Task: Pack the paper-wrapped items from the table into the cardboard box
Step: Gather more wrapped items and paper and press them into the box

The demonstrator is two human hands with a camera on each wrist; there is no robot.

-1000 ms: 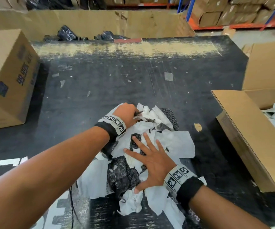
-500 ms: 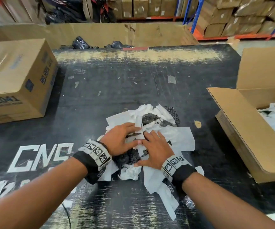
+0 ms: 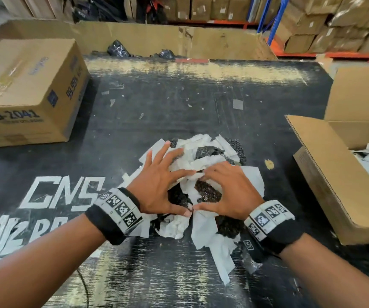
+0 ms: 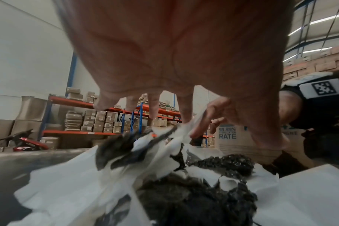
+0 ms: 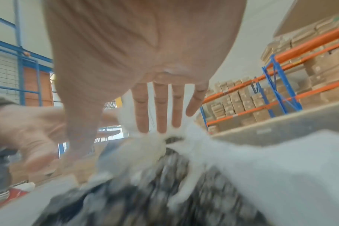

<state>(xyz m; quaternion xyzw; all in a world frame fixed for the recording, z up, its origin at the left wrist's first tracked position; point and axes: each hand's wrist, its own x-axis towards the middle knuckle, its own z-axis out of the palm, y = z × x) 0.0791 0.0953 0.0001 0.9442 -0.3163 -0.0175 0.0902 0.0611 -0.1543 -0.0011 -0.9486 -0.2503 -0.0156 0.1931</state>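
Note:
A heap of white paper sheets and black bubble-wrapped items (image 3: 203,161) lies mid-table. My left hand (image 3: 156,183) rests on its left side with straight, spread fingers. My right hand (image 3: 230,192) lies on its right side, fingers stretched leftward onto the paper. The two thumb tips meet at the heap's near edge, framing a black wrapped piece (image 3: 208,192). The left wrist view shows my left hand (image 4: 174,61) above the heap (image 4: 126,175). In the blurred right wrist view my right hand (image 5: 145,53) touches the paper (image 5: 252,168) with straight fingers. The open cardboard box (image 3: 325,174) stands at the right and holds white paper.
A closed cardboard box (image 3: 28,92) sits at the table's left. Behind the far edge a low cardboard wall (image 3: 156,36) has black bags (image 3: 118,48) in front of it. Paper scraps dot the black tabletop (image 3: 179,112). Shelves of boxes stand behind.
My left hand drew back from the heap's far side and spread its fingers. Both hands now lie flat on the heap with thumbs touching, and the heap is gathered tighter.

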